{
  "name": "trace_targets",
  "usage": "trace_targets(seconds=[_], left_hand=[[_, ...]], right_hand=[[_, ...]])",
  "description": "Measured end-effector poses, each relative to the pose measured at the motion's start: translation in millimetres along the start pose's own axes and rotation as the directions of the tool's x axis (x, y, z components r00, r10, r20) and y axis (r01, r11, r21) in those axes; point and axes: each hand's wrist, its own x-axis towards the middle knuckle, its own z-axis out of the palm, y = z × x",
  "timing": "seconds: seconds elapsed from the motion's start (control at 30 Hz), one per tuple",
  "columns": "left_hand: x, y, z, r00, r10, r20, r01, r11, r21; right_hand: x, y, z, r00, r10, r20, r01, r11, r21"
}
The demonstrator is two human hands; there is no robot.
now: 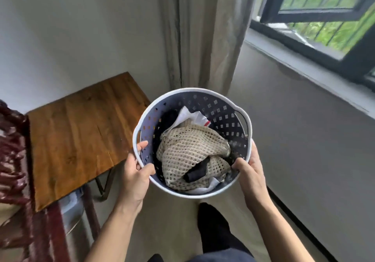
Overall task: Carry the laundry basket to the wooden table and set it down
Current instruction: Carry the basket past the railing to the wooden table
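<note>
A round perforated laundry basket (221, 107) with a white rim hangs in the air at the middle of the view, above the floor. Inside lie a beige mesh garment (190, 150), a white cloth and dark pieces. My left hand (136, 172) grips the rim on its near left side, thumb inside. My right hand (250, 170) grips the near right rim the same way. The wooden table (77, 127) stands to the left of the basket, against the wall; the basket's left edge is just past the table's right corner.
A dark red carved chair (14, 160) stands at the far left beside the table. A beige curtain (203, 32) hangs behind the basket. An open black-framed window (324, 18) and its sill run along the right wall. My dark-clothed leg (215, 227) is below the basket.
</note>
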Motion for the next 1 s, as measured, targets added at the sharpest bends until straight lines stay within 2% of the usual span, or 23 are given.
trace_targets(seconds=[0.27, 0.4, 0.5, 0.6, 0.7, 0.87, 1.0], left_hand=[[129, 29, -17, 0.966, -0.082, -0.245, 0.09, 0.996, 0.022], [173, 33, -50, 0.896, -0.117, -0.428, 0.113, 0.993, -0.035], [190, 30, -78, 0.846, -0.169, -0.505, 0.151, 0.986, -0.076], [214, 24, -110, 0.824, -0.219, -0.523, 0.184, 0.976, -0.119], [248, 10, -148, 0.808, -0.283, -0.516, 0.246, 0.959, -0.141], [307, 0, -211, 0.852, -0.322, -0.414, 0.311, 0.946, -0.095], [357, -10, -254, 0.862, -0.353, -0.364, 0.366, 0.93, -0.033]], right_hand=[[164, 10, 113, 0.969, 0.103, 0.226, -0.085, 0.993, -0.086], [220, 0, 190, 0.911, 0.117, 0.396, -0.064, 0.987, -0.145], [241, -5, 245, 0.861, 0.158, 0.483, -0.069, 0.978, -0.198], [254, 3, 296, 0.817, 0.192, 0.544, -0.071, 0.969, -0.235], [266, 24, 346, 0.811, 0.219, 0.543, -0.068, 0.956, -0.285], [274, 46, 417, 0.83, 0.256, 0.495, -0.057, 0.923, -0.38], [283, 62, 467, 0.821, 0.252, 0.513, 0.019, 0.885, -0.466]])
